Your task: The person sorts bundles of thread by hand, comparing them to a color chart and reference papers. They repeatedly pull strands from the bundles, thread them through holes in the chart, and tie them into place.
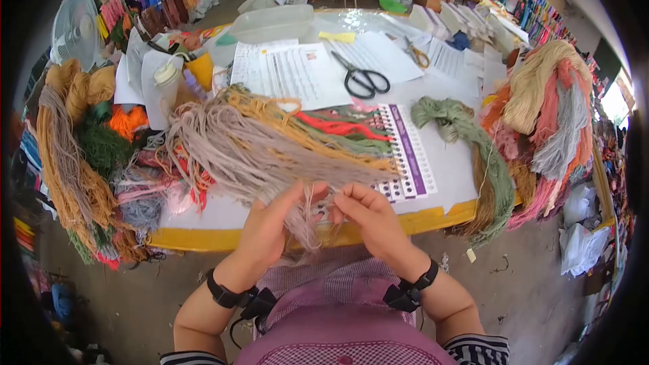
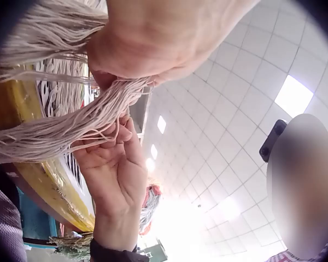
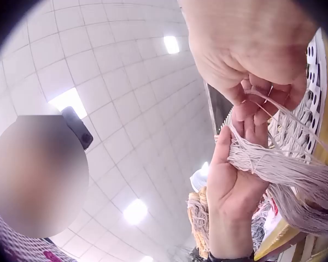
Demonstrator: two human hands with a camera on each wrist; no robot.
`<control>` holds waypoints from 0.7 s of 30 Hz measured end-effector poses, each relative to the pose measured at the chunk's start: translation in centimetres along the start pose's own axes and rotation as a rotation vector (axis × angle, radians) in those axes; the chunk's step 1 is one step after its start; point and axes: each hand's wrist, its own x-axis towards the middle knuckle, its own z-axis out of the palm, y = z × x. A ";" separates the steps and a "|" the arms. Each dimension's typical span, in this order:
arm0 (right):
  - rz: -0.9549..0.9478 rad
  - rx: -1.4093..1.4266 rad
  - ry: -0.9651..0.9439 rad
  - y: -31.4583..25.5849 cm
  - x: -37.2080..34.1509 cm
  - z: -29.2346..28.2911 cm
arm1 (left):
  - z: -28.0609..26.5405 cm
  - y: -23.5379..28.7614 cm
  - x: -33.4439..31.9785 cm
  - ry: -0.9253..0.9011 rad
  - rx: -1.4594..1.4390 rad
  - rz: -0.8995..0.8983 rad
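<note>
A long bundle of pale greyish-pink thread (image 1: 230, 149) lies across the table, its near end hanging at the front edge. My left hand (image 1: 265, 230) grips that end, with the thumb laid over the strands (image 3: 284, 164) in the right wrist view. Close beside it, my right hand (image 1: 375, 224) pinches a thin strand (image 3: 288, 113) drawn off from the bundle. Under the thread's right end lies a white card (image 1: 409, 152) with a purple stripe and rows of holes. Red, green and mustard threads (image 1: 331, 125) lie along the bundle's far side.
Black-handled scissors (image 1: 365, 83) and printed sheets (image 1: 277, 74) lie beyond the thread. A green skein (image 1: 473, 142) drapes over the table's right edge; coloured skeins pile up at left (image 1: 74, 155) and right (image 1: 551, 108). A clear plastic tray (image 1: 274, 23) stands at the back.
</note>
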 end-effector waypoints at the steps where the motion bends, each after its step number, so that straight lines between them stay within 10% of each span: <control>1: 0.009 -0.035 -0.016 -0.1 0.0 0.0 | 0.1 0.1 0.0 -0.042 0.005 -0.003; 21: 0.043 0.039 0.008 0.0 -0.4 0.9 | -0.4 -0.4 -0.6 -0.046 0.248 0.231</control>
